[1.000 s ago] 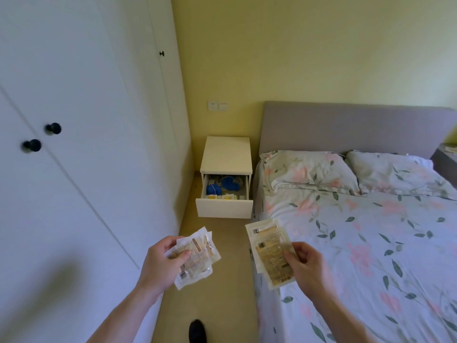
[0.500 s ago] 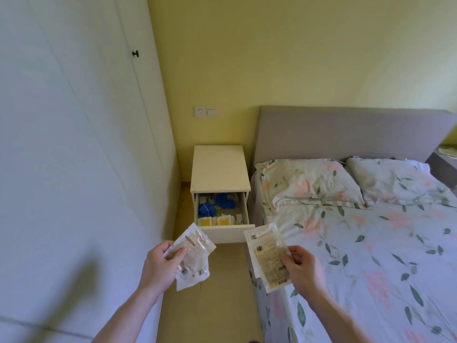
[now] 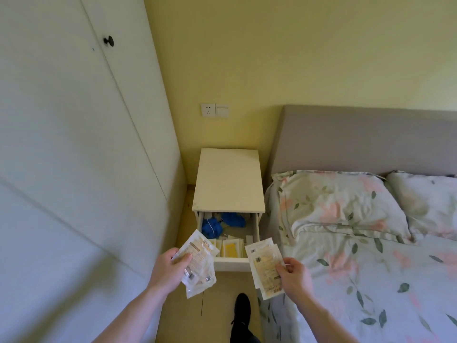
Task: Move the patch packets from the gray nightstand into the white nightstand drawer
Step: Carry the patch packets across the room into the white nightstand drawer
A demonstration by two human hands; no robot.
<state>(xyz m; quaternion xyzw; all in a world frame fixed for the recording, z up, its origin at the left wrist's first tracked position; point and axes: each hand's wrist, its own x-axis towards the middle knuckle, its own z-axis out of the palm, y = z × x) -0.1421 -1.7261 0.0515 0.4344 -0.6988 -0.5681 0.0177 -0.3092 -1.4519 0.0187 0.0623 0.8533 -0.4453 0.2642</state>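
Left hand (image 3: pixel 170 266) grips maybe three clear patch packets (image 3: pixel 199 261), right hand (image 3: pixel 294 273) pinches two or three tan packets (image 3: pixel 265 263), both just above the open white nightstand drawer (image 3: pixel 231 263).

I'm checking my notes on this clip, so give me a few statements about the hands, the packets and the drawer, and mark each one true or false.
1. The white nightstand drawer is pulled open. True.
2. The left hand is empty. False: it grips a bunch of patch packets.
3. The right hand holds packets of its own. True.
4. The drawer holds nothing. False: blue items and yellow packets lie in it.
5. The nightstand stands between the wardrobe and the bed. True.
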